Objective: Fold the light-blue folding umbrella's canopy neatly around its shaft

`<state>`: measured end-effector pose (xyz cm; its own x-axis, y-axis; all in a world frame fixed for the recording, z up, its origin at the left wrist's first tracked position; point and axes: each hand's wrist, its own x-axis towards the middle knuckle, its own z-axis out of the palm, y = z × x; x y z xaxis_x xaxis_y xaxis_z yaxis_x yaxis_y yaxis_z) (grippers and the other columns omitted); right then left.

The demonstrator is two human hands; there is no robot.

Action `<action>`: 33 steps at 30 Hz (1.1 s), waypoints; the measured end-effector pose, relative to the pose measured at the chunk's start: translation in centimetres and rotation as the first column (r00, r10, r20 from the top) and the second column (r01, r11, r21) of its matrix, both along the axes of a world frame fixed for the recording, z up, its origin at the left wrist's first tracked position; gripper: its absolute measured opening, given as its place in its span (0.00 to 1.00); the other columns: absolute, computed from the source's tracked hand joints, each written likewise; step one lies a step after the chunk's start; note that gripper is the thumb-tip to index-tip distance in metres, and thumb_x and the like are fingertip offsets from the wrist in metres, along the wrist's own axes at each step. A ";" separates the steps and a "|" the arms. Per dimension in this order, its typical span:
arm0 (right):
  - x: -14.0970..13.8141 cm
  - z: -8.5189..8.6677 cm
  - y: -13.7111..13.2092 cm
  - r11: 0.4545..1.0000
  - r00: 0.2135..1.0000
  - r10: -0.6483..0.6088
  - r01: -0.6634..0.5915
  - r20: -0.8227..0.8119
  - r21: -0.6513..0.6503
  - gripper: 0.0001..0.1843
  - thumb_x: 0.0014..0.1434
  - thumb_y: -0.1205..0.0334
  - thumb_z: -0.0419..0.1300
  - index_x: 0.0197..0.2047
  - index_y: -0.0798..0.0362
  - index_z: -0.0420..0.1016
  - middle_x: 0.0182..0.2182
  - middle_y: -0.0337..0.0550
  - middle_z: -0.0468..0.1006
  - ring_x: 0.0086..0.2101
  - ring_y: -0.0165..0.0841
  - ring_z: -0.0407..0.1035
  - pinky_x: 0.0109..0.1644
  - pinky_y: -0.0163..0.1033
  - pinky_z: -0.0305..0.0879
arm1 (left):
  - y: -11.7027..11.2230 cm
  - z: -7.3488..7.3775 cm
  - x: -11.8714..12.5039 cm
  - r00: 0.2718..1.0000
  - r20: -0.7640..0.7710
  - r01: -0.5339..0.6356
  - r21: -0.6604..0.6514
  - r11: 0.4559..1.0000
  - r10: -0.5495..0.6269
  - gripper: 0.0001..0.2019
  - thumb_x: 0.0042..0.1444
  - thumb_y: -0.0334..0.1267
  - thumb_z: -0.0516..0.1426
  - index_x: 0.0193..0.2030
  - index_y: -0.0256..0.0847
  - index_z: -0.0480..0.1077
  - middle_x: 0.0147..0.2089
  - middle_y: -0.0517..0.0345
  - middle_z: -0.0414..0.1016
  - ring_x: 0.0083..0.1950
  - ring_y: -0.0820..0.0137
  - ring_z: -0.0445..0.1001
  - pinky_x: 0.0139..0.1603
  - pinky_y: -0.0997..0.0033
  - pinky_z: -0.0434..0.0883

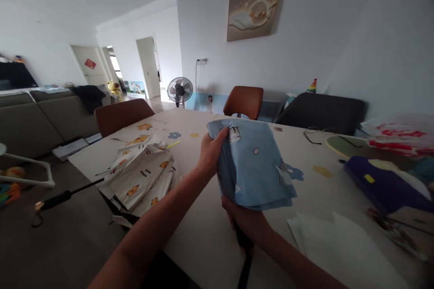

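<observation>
A blue umbrella (252, 167) with small white printed figures is held up over the table, its canopy gathered into loose flat folds. My left hand (213, 150) is closed around the canopy's left edge near the top, thumb lying on the cloth. Lower down, my right hand (246, 222) grips the umbrella just below the canopy's bottom edge; its fingers are partly hidden. A dark handle and strap (244, 266) hang beneath it. To the left lies a cream umbrella (144, 174) with yellow cartoon prints, crumpled and partly open, its black handle (54, 201) sticking out past the table edge.
On the right of the white table (190, 221) are white sheets (342, 248), a purple item (376, 185), eyeglasses (313, 133) and a red-and-white plastic bag (400, 137). Brown chairs (243, 100) and a dark chair (322, 110) stand around it. A fan (180, 90) is behind.
</observation>
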<state>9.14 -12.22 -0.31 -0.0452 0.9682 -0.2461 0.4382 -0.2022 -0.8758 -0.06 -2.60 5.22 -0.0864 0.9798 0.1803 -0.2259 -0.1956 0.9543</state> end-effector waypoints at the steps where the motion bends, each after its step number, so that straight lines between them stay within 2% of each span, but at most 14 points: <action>1: 0.0 0.0 0.0 1.000 1.000 0.010 -0.010 0.008 0.001 0.22 0.53 0.57 0.53 0.11 0.49 0.53 0.09 0.36 0.61 0.17 0.29 0.61 0.28 0.35 0.61 | 0.2 0.4 -0.2 0.998 0.057 0.014 -0.048 0.999 -0.011 0.19 0.46 0.52 0.59 0.36 0.36 0.73 0.36 0.47 0.77 0.37 0.62 0.75 0.37 0.67 0.71; 5: -0.1 0.1 0.0 0.999 0.997 0.036 -0.034 0.061 -0.035 0.22 0.53 0.58 0.54 0.11 0.50 0.54 0.08 0.37 0.60 0.16 0.28 0.60 0.27 0.35 0.61 | 1.7 1.5 -1.3 0.970 0.241 0.061 -0.154 0.986 -0.023 0.14 0.41 0.45 0.63 0.31 0.36 0.72 0.26 0.54 0.74 0.26 0.70 0.72 0.30 0.70 0.70; 8: -0.2 0.1 0.0 0.996 0.994 0.086 -0.084 0.062 -0.038 0.21 0.52 0.61 0.54 0.11 0.50 0.52 0.09 0.36 0.61 0.16 0.28 0.59 0.28 0.35 0.60 | 3.1 1.9 -2.2 0.938 0.348 0.091 -0.220 0.971 -0.009 0.11 0.43 0.43 0.61 0.25 0.37 0.67 0.19 0.61 0.66 0.20 0.74 0.66 0.25 0.72 0.67; 12: -0.3 0.5 -0.2 0.991 0.989 0.133 -0.133 0.063 -0.004 0.22 0.52 0.63 0.53 0.11 0.50 0.51 0.09 0.36 0.61 0.16 0.27 0.59 0.30 0.35 0.61 | 4.4 2.0 -3.3 0.931 0.364 0.118 -0.255 0.960 -0.018 0.08 0.43 0.37 0.58 0.22 0.38 0.62 0.16 0.65 0.59 0.16 0.76 0.61 0.21 0.75 0.63; 17: -0.2 0.3 -0.4 0.980 0.978 0.201 -0.200 0.064 -0.026 0.24 0.52 0.65 0.51 0.07 0.51 0.52 0.09 0.39 0.62 0.16 0.27 0.61 0.32 0.36 0.62 | 5.1 1.7 -4.0 0.931 0.366 0.111 -0.276 0.955 -0.002 0.06 0.44 0.33 0.55 0.21 0.38 0.60 0.15 0.65 0.58 0.16 0.76 0.60 0.19 0.76 0.61; 20: -0.2 -0.3 -0.5 0.972 0.970 0.234 -0.235 -0.073 -0.014 0.22 0.51 0.65 0.50 0.08 0.51 0.56 0.09 0.39 0.61 0.15 0.27 0.60 0.28 0.34 0.62 | 5.8 0.8 -4.2 0.915 0.399 0.189 -0.310 0.932 -0.053 0.08 0.49 0.36 0.51 0.22 0.37 0.62 0.16 0.62 0.60 0.17 0.75 0.61 0.21 0.75 0.63; 21: -0.3 -0.6 -0.5 0.973 0.964 0.225 -0.230 -0.139 -0.022 0.21 0.51 0.65 0.49 0.08 0.51 0.56 0.09 0.38 0.60 0.14 0.26 0.59 0.25 0.34 0.61 | 6.1 0.4 -4.3 0.916 0.399 0.183 -0.329 0.927 -0.039 0.09 0.51 0.36 0.50 0.22 0.37 0.62 0.17 0.62 0.60 0.17 0.74 0.62 0.22 0.74 0.63; 22: -0.3 -0.8 -0.4 0.975 0.957 0.206 -0.219 -0.203 -0.041 0.21 0.51 0.64 0.49 0.08 0.51 0.56 0.08 0.37 0.59 0.13 0.26 0.58 0.22 0.33 0.59 | 6.4 -0.2 -4.3 0.923 0.384 0.141 -0.347 0.927 0.003 0.10 0.52 0.36 0.49 0.21 0.38 0.61 0.17 0.62 0.60 0.18 0.75 0.61 0.22 0.74 0.63; 24: -0.4 -1.2 -0.3 0.979 0.941 0.153 -0.187 -0.302 -0.084 0.20 0.51 0.61 0.49 0.10 0.52 0.56 0.08 0.35 0.57 0.11 0.25 0.57 0.18 0.31 0.56 | 6.8 -1.4 -4.3 0.938 0.318 -0.014 -0.362 0.932 0.138 0.10 0.52 0.35 0.50 0.21 0.38 0.59 0.17 0.64 0.57 0.18 0.76 0.59 0.22 0.76 0.61; 26: -0.4 -1.5 -0.1 0.984 0.934 0.098 -0.142 -0.344 -0.106 0.19 0.50 0.60 0.50 0.11 0.52 0.56 0.08 0.34 0.58 0.10 0.24 0.57 0.16 0.31 0.56 | 6.7 -2.4 -4.1 0.933 0.260 -0.153 -0.339 0.928 0.248 0.09 0.53 0.36 0.51 0.23 0.39 0.59 0.19 0.66 0.56 0.20 0.78 0.58 0.23 0.78 0.59; 29: -0.2 -1.5 0.4 0.992 0.940 0.018 -0.060 -0.342 -0.114 0.16 0.49 0.60 0.53 0.12 0.53 0.59 0.09 0.34 0.61 0.11 0.25 0.58 0.15 0.31 0.57 | 5.2 -3.1 -3.4 0.932 0.133 -0.317 -0.158 0.935 0.338 0.07 0.54 0.39 0.52 0.30 0.40 0.61 0.28 0.64 0.62 0.29 0.77 0.64 0.29 0.78 0.61; 31: 0.1 -1.5 0.7 0.993 0.947 -0.033 -0.005 -0.318 -0.117 0.16 0.49 0.61 0.53 0.13 0.53 0.60 0.09 0.35 0.62 0.11 0.26 0.59 0.16 0.32 0.59 | 3.8 -3.0 -2.5 0.944 -0.017 -0.331 -0.043 0.943 0.330 0.10 0.53 0.44 0.54 0.35 0.40 0.62 0.35 0.60 0.66 0.36 0.74 0.67 0.35 0.75 0.64; 33: 0.2 -1.4 1.0 0.993 0.950 -0.074 0.042 -0.302 -0.111 0.15 0.49 0.61 0.54 0.13 0.53 0.60 0.09 0.35 0.63 0.11 0.26 0.59 0.16 0.32 0.59 | 2.4 -2.8 -1.6 0.957 -0.163 -0.248 -0.039 0.968 0.238 0.17 0.49 0.48 0.57 0.40 0.39 0.61 0.40 0.55 0.67 0.40 0.70 0.68 0.39 0.71 0.65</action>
